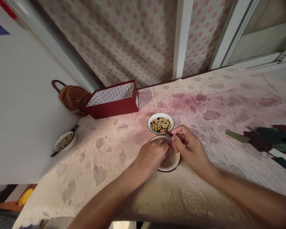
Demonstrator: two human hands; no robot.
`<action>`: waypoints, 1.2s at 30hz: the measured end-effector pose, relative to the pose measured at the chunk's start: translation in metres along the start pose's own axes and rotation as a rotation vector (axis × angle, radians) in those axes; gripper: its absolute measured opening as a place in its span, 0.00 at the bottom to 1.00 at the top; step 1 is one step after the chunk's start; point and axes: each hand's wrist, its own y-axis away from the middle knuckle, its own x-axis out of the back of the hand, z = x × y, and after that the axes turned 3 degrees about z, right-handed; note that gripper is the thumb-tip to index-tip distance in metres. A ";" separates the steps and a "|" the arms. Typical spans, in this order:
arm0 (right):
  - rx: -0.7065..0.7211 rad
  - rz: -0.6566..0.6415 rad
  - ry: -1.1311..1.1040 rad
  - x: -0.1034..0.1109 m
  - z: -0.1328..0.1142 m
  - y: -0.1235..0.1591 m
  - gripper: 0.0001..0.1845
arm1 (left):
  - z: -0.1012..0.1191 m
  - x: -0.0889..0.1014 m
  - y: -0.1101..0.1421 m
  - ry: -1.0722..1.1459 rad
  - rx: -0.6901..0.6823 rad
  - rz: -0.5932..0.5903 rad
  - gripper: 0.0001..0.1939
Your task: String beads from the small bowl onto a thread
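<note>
A small white bowl [160,124] of mixed yellow and black beans sits at the middle of the table. Just in front of it lies a shallow brown-rimmed dish [169,163]. My left hand [152,155] rests over the dish's left rim, fingers curled down; what they hold is hidden. My right hand [190,147] is closed on a thin dark-red stick-like tool [169,133] whose tip reaches the edge of the bean bowl.
A dark-red open box [114,100] stands at the back left beside a brown woven basket [73,97]. Another bean bowl [64,141] with a dark utensil sits at the left edge. Dark green and maroon strips [269,140] lie at the right. Patterned cloth [228,105] covers the table.
</note>
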 end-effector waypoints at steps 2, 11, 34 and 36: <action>0.000 -0.003 -0.006 0.000 0.001 0.000 0.04 | 0.001 0.001 0.000 -0.023 0.009 -0.025 0.11; 0.015 0.009 0.005 -0.001 0.000 0.000 0.04 | -0.005 -0.005 0.002 0.052 -0.013 0.060 0.09; 0.100 -0.063 0.018 -0.002 -0.004 0.004 0.01 | -0.028 0.000 -0.003 1.266 0.204 0.413 0.09; 0.095 -0.067 0.020 -0.001 -0.004 0.005 0.01 | -0.028 -0.001 -0.003 1.272 0.197 0.421 0.10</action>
